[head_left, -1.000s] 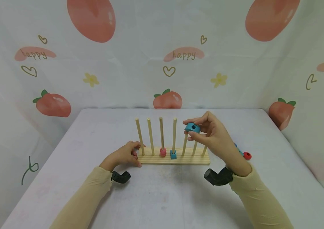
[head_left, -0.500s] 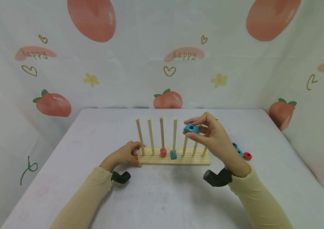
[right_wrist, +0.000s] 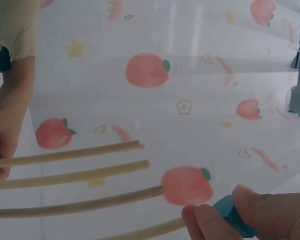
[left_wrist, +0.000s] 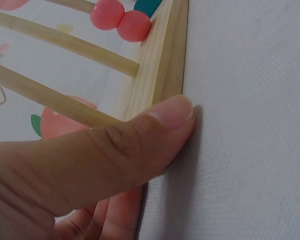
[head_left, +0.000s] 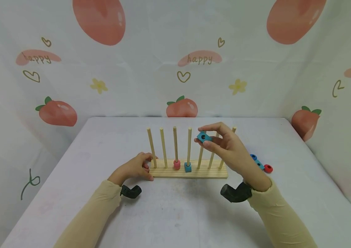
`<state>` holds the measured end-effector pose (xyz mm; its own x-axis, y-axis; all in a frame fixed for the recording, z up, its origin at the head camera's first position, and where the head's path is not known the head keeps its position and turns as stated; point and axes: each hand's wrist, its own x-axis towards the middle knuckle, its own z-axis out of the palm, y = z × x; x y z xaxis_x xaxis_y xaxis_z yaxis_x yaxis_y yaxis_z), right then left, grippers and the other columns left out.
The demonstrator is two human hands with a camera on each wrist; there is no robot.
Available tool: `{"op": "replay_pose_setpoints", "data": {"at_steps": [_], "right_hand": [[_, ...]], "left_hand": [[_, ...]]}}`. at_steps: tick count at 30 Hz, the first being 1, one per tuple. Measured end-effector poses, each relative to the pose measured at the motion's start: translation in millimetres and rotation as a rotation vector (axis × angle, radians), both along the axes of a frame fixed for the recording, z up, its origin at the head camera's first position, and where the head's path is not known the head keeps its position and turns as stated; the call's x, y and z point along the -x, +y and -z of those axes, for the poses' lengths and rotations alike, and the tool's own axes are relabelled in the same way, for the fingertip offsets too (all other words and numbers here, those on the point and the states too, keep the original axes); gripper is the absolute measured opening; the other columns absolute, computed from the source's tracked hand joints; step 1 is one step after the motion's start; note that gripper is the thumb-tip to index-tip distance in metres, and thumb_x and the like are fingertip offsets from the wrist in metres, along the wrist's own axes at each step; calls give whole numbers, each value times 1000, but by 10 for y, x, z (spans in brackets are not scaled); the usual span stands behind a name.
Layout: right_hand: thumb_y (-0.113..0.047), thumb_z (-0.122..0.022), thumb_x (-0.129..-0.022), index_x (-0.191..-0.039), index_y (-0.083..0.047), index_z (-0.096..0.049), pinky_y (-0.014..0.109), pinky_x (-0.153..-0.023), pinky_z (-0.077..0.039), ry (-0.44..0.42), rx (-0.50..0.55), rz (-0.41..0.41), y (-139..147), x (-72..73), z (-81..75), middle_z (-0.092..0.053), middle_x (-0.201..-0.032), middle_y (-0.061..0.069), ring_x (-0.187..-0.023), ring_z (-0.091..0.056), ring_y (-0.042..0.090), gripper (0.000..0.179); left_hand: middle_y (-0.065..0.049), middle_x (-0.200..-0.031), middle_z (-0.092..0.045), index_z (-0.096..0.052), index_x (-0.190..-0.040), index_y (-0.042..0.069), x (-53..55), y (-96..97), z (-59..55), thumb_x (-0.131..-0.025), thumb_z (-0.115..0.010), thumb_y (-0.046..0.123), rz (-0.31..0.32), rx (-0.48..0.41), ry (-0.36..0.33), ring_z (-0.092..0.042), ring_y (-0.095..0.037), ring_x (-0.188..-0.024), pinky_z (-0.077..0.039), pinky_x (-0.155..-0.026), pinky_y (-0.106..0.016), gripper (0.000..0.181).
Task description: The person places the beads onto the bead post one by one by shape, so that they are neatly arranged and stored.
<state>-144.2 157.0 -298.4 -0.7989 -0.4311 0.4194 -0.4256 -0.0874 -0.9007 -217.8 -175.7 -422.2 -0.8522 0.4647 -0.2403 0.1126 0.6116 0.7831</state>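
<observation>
My left hand (head_left: 135, 168) grips the left end of a wooden base (head_left: 206, 174) with several upright pegs. In the left wrist view its thumb (left_wrist: 140, 131) lies along the base's front edge. My right hand (head_left: 231, 146) pinches a blue block (head_left: 204, 136) with a hole through it, between thumb and fingers, at the top of the fifth peg from the left (head_left: 200, 158). Whether the peg enters the hole, I cannot tell. A pink bead piece (head_left: 176, 164) sits low on the third peg, and a blue cube (head_left: 188, 167) low on the fourth.
Right of the base, partly behind my right wrist, lie a blue piece with holes (head_left: 257, 162) and a red bead (head_left: 268, 168) on the white-covered table (head_left: 175, 213). A printed curtain (head_left: 144, 75) hangs behind the table.
My right hand has shifted slightly left with the blue block and turned it, so its outline changes from rounded to angular. My left hand has stayed on the base.
</observation>
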Motion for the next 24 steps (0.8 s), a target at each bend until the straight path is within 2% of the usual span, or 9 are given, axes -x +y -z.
{"op": "replay_pose_setpoints", "data": {"at_steps": [5,9,12,19,24], "right_hand": [[0,-62,-91,-120,-8,-57,27,-89,-51,15,-31,63,-19,-2,-24,-56,-119,5,-104,-67,12,30],[1,-64,-89,-114,-8,-59,28,-88,-52,33,11,79,-26,-3,-30,-57,-123,0,-103,-67,12,26],[3,-65,-88,-115,-2,-58,28,-86,-53,42,23,93,-32,2,-37,-60,-119,-1,-101,-68,13,28],[-3,-76,-79,-117,7,-58,24,-79,-54,108,-48,190,-75,26,-44,-65,-112,-6,-95,-64,11,42],[1,-77,-76,-113,10,-55,25,-78,-55,107,5,148,-93,38,-52,-64,-115,-3,-91,-66,12,43]], "left_hand": [[-17,-116,-42,-55,-128,5,7,-5,9,-61,-89,2,7,-2,8,-46,-21,-85,-42,-72,-31,74],[-17,-116,-42,-55,-127,6,12,-9,20,-62,-89,3,6,5,12,-46,-21,-85,-42,-72,-31,74],[-16,-115,-42,-55,-127,7,13,-8,20,-62,-89,4,2,14,10,-46,-21,-86,-42,-72,-31,74],[-16,-117,-42,-55,-129,7,18,-3,40,-62,-90,6,-2,20,-2,-46,-21,-88,-42,-73,-30,76],[-15,-120,-41,-54,-129,7,19,-2,50,-62,-90,6,-8,23,-7,-46,-21,-90,-42,-74,-30,76]]}}
